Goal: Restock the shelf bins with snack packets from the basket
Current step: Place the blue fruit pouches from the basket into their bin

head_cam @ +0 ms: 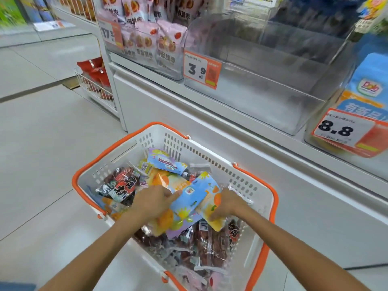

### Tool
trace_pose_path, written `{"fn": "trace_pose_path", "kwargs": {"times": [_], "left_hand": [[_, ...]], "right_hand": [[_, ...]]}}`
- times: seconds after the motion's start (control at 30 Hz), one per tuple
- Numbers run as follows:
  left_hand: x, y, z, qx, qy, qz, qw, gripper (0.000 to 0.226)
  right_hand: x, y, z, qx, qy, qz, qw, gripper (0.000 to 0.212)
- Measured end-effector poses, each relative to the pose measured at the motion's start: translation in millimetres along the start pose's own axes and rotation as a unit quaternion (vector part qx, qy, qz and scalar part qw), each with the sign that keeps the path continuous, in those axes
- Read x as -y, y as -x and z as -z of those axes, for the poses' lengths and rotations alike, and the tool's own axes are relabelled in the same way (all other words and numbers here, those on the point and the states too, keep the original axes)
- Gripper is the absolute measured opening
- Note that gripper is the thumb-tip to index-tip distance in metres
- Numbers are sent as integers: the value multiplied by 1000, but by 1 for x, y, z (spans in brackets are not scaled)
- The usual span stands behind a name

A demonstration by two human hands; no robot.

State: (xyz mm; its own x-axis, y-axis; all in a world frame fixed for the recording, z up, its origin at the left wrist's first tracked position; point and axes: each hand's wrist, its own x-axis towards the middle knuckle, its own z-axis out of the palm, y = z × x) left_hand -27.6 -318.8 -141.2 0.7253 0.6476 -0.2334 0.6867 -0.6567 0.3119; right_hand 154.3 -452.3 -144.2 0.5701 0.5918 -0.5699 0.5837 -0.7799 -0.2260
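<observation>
Both our arms reached down into the basket (210, 156); left hand (151, 201) and right hand (227, 203) each gripped blue-orange packets (192, 196), fingers curled.

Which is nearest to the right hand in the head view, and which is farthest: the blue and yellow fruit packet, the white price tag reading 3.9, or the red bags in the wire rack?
1. Blue and yellow fruit packet: in the basket, gripped by the right hand.
2. White price tag reading 3.9: on the clear bin, above.
3. Red bags in the wire rack: far upper left.
</observation>
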Motion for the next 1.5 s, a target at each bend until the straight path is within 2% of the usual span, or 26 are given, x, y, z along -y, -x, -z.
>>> {"fn": "trace_pose_path", "kwargs": {"times": [0.1, 0.13, 0.17, 0.27, 0.33, 0.4, 0.5, 0.53, 0.6, 0.67, 0.7, 0.73, 0.8, 0.87, 0.9, 1.0, 1.07, 1.17, 1.3, 1.43, 1.5], "left_hand": [[7, -12, 6, -65, -34, -2, 997, 19], [8, -19, 6, -71, -44, -18, 996, 18], [8, -26, 3, -61, -54, -55, 995, 27], [-5, -48, -4, 41, -151, -185, 970, 78], [-19, -58, -5, 112, -244, -175, 948, 97], [-31, -66, -3, 137, -306, -132, 933, 106], [-45, -69, 13, 108, -386, -99, 911, 95], [-45, -69, 17, 82, -368, -97, 921, 85], [-38, -64, 24, 30, -261, -87, 961, 66], [-28, -58, 24, 26, -40, -44, 998, 60], [-25, -52, 26, 32, 88, -22, 995, 62], [-27, -44, 28, 30, 220, -9, 975, 59], [-41, -26, 32, 31, 408, -8, 913, 33], [-63, -12, 37, 54, 514, 12, 856, 14], [-74, -6, 40, 65, 551, 24, 832, 11], [-102, 3, 56, 45, 611, 24, 790, 26], [-121, 10, 71, 23, 635, 6, 772, 25], [-159, 27, 96, 30, 633, -58, 772, 32], [-215, 59, 117, 15, 603, -191, 774, 15], [-270, 68, 139, 22, 594, -272, 757, 24], [-300, 66, 153, 41, 583, -320, 746, 31]], "right_hand": [[-34, 17, 19, 23, -67, -13, 997, 95], [-42, 23, 23, 16, -87, -20, 996, 96], [-49, 29, 28, 4, -106, -23, 994, 94], [-59, 44, 41, -34, -152, -16, 988, 90], [-61, 53, 47, -54, -181, 3, 982, 86], [-61, 62, 50, -73, -210, 18, 975, 82], [-66, 74, 55, -91, -268, 30, 959, 70], [-69, 78, 57, -88, -307, 28, 947, 67], [-73, 84, 61, -82, -390, 30, 917, 65], [-74, 87, 63, -82, -445, 45, 890, 63], [-74, 88, 64, -77, -476, 57, 874, 65], [-72, 88, 64, -66, -513, 69, 853, 64], [-62, 92, 67, -50, -567, 93, 817, 47], [-50, 97, 70, -57, -582, 107, 804, 36], [-44, 100, 72, -71, -578, 111, 806, 35], [-34, 116, 85, -121, -554, 129, 814, 34], [-35, 132, 98, -153, -538, 140, 817, 32], [-44, 157, 118, -175, -499, 155, 835, 32], [-65, 194, 142, -188, -443, 181, 858, 43], [-97, 240, 184, -279, -427, 195, 838, 62], [-117, 260, 205, -345, -423, 194, 815, 71]]}}
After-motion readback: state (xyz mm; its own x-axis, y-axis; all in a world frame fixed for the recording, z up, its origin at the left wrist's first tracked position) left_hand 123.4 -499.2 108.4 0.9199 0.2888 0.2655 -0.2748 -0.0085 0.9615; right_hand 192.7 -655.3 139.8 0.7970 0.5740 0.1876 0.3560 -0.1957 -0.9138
